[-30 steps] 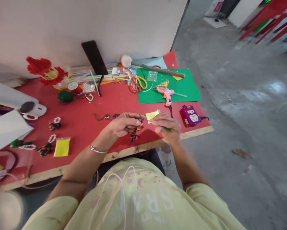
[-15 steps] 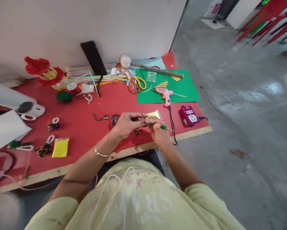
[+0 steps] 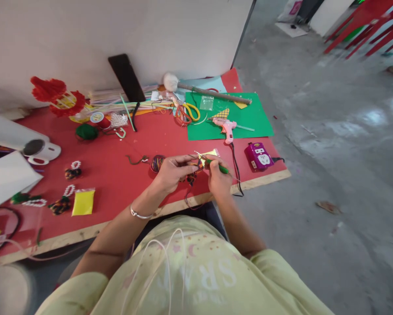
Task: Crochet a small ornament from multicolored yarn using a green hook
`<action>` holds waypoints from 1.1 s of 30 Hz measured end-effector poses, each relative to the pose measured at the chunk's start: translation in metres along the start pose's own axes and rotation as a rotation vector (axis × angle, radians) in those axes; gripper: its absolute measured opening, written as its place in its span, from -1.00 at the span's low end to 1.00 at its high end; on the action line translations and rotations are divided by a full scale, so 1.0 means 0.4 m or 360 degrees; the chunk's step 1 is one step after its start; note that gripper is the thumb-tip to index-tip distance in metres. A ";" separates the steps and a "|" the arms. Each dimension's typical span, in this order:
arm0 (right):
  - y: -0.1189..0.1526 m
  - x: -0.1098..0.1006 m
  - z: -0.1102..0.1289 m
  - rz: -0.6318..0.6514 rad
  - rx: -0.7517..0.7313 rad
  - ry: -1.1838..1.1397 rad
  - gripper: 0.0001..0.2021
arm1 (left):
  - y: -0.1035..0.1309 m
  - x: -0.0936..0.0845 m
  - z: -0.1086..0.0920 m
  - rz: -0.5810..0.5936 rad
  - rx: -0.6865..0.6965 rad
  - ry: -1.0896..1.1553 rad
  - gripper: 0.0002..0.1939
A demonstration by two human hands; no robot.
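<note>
My right hand (image 3: 219, 178) is closed around the green handle of a crochet hook (image 3: 223, 169), its thin metal tip pointing up and left. Pinched in my left hand (image 3: 173, 173) is a small dark multicoloured crochet piece (image 3: 191, 177), partly covered by the fingers. A strand of yarn hangs from it over the table's front edge. Beside my left hand lies a ball of multicoloured yarn (image 3: 157, 163). A pale yellow packet (image 3: 211, 154) lies just beyond the hook.
On the red table (image 3: 117, 170), a pink glue gun (image 3: 228, 127) rests on green sheet; a purple power socket (image 3: 260, 156) stands right. Scissors (image 3: 186, 113) and a phone (image 3: 127, 78) are at the back. Beaded crochet pieces (image 3: 60, 204) and a yellow packet (image 3: 83, 202) lie left.
The crochet hook has drawn slightly away from my left fingers, and its tip now points more upward. More of the crochet piece shows between my hands.
</note>
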State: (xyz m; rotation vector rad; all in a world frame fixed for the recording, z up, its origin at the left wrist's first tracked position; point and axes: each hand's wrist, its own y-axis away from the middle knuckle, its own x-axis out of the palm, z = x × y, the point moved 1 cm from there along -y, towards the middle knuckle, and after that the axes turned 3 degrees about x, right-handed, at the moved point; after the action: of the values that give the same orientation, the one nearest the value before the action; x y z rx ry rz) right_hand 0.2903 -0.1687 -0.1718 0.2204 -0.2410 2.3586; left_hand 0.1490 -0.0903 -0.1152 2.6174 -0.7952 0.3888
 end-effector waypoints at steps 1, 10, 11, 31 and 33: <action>-0.002 0.001 -0.007 0.0001 0.0098 -0.0058 -0.66 | 0.001 0.000 0.000 -0.0010 0.0004 0.0001 -0.52; -0.010 0.002 -0.033 0.0016 0.0253 -0.0282 -0.68 | 0.007 0.003 -0.008 -0.0049 0.0095 -0.0062 -0.61; -0.010 0.002 -0.031 0.0018 0.0250 -0.0294 -0.68 | 0.006 0.001 -0.006 -0.0046 0.0104 -0.0079 -0.61; -0.046 -0.045 0.025 0.0501 0.0216 -0.0085 -0.69 | -0.003 -0.039 -0.023 0.0025 0.0252 -0.0361 -0.65; -0.056 -0.053 0.038 0.0566 0.0159 -0.0014 -0.72 | -0.002 -0.037 -0.031 0.0054 0.0239 -0.0413 -0.65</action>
State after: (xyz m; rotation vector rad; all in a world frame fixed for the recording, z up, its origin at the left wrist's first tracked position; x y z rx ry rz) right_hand 0.3223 -0.1706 -0.1595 0.2529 -0.1774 2.7262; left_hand 0.1356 -0.0774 -0.1095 2.8362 -0.9260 0.1222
